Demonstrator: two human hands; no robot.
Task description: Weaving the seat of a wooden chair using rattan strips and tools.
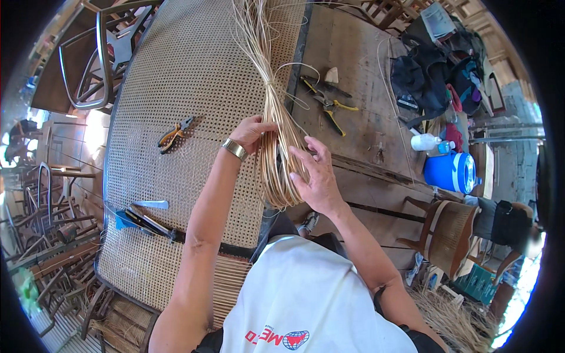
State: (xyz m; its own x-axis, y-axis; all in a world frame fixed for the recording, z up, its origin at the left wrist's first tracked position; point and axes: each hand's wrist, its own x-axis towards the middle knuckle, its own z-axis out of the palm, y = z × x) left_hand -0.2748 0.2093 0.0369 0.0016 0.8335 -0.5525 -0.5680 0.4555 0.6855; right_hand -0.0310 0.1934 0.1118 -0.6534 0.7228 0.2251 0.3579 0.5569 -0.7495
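A long bundle of thin tan cane strands (273, 112) lies ahead of me, pinched in at a tied waist, with loose ends fanning out at the far end and a rounded loop near my body. My left hand (252, 134), with a metal-banded watch at its wrist, grips the bundle's left side below the tie. Against the right side of the loop rests my right hand (316, 175), fingers apart and thumb touching the strands. Beneath the bundle spreads a woven cane panel (194, 76) with a dark frame.
Orange-handled pliers (173, 136) and a blue tool pouch (141, 220) lie on the panel. Yellow-handled cutters (329, 106) sit on the wooden table (353, 53) at right. Farther right are black bags (421, 82), a blue jug (450, 172) and a chair (450, 235). Chair frames crowd the left.
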